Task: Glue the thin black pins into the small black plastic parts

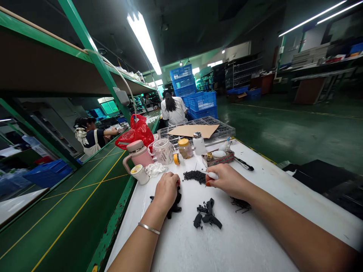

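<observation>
My right hand grips a white pen-like tool, whose thin tip points left over a pile of tiny black parts. My left hand is closed, fingertips pinched together beside dark plastic pieces; what they hold is hidden. Between my forearms, several curved black plastic parts lie loosely grouped on the white table. Thin black pieces lie partly under my right wrist.
Behind the pile stand a pink thermos, a white tub, a clear plastic jar, a yellow-lidded jar and a white pump bottle. A utility knife lies right. A green conveyor runs along the left.
</observation>
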`<state>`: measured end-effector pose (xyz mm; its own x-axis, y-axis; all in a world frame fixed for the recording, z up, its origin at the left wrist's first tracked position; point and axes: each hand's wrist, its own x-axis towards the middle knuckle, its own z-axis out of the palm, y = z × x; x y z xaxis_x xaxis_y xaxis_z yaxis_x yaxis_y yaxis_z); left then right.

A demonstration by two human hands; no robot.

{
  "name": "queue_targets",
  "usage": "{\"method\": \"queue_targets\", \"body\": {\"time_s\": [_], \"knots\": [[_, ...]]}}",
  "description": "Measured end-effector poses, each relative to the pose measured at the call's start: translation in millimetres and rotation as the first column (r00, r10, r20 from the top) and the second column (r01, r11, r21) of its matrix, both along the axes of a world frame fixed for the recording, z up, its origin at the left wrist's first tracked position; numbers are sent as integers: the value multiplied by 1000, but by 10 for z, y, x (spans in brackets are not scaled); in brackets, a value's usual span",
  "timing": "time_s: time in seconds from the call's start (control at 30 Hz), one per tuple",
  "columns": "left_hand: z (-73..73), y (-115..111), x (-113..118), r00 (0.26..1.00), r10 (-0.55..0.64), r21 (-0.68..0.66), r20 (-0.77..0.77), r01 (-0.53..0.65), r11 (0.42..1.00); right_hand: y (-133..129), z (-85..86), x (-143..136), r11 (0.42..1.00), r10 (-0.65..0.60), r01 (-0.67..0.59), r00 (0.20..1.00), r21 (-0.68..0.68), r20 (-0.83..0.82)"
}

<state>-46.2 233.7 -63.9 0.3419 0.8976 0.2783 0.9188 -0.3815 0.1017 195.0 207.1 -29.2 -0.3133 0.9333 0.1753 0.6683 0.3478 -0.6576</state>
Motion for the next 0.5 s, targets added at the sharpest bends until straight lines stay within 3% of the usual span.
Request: {"method": "queue_targets", "body": {"time_s": [0.3, 0.4, 0.5], "knots": [[105, -49, -44, 996, -14, 55, 88, 10, 998, -37, 19, -52, 1000, 9, -9, 998, -1, -54], [141, -83, -56, 977, -27, 92, 209, 8, 996, -52, 34, -67, 1000, 14, -14, 996, 2, -84], [165, -143, -45, 899, -63, 42, 433, 50, 998, -75, 55, -85, 999, 25, -29, 989, -22, -144]]}}
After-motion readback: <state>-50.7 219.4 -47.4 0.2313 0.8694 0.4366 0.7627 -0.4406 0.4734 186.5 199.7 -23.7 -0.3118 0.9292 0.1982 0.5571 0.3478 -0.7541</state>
